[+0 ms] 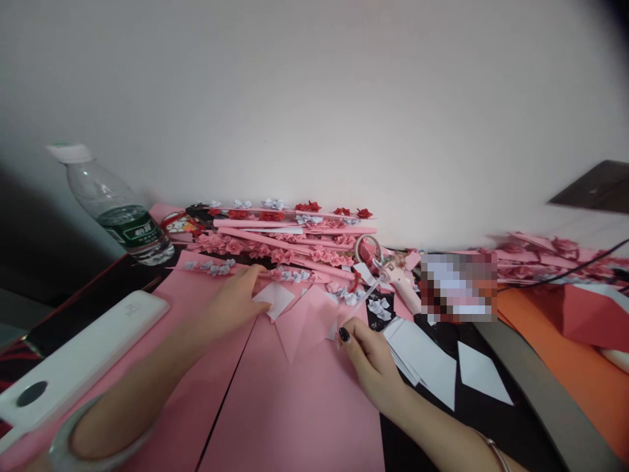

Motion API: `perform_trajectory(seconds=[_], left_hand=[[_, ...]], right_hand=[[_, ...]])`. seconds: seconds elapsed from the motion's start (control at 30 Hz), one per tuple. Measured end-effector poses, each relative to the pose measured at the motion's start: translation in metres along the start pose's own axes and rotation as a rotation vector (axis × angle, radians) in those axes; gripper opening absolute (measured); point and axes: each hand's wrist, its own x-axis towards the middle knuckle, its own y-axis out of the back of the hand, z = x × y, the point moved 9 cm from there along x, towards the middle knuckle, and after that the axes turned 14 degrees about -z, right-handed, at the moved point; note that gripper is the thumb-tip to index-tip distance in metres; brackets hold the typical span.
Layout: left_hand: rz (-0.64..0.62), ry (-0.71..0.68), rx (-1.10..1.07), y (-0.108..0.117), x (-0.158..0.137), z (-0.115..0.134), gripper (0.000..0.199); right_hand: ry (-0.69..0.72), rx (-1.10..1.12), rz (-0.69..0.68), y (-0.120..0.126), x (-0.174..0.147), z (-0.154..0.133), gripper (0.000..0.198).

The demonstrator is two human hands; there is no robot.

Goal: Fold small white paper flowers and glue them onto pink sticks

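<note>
My left hand [240, 296] reaches over pink paper sheets [299, 406], its thumb and index finger spread apart. The thumb tip meets the left corner of a white paper square [278, 299]. Closer to the middle, my right hand [371, 357] is closed, with thumb and fingers pinched around what looks like a small piece of white paper [331, 332], mostly hidden. A folded pink paper piece [299, 324] lies between the hands. A clear stick [366, 296] runs from a pink glue gun [403, 286] toward my right fingertips.
Paper flower stems [275, 242] in pink, red and white lie along the wall. At left are a water bottle [132, 223] and a long white device [88, 351]. White paper diamonds [422, 360], a tape roll [367, 249], a grey strip [535, 387] and orange paper [555, 354] lie rightward.
</note>
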Motion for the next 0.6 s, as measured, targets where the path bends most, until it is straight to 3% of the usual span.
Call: perform_trajectory(seconds=[0.1,0.23,0.4,0.5,0.6], left_hand=[[-0.027,-0.015,0.082,-0.004,0.002,0.005,0.045],[-0.063,0.046,0.018,-0.003,0.005,0.002,0.043],[-0.023,0.06,0.058,0.009,-0.002,0.019,0.025],[0.02,0.022,-0.03,0.007,-0.008,0.035,0.021],[-0.019,-0.032,-0.183,-0.01,-0.009,0.043,0.024]], right_hand=[[-0.002,-0.007,0.001,0.0,0.0,0.0,0.025],[-0.004,-0.004,0.005,0.0,0.0,0.0,0.026],[0.011,-0.012,0.008,0.0,0.0,-0.001,0.025],[0.024,-0.024,0.014,0.0,0.0,-0.003,0.025],[0.041,-0.035,0.016,0.0,0.001,-0.004,0.026]])
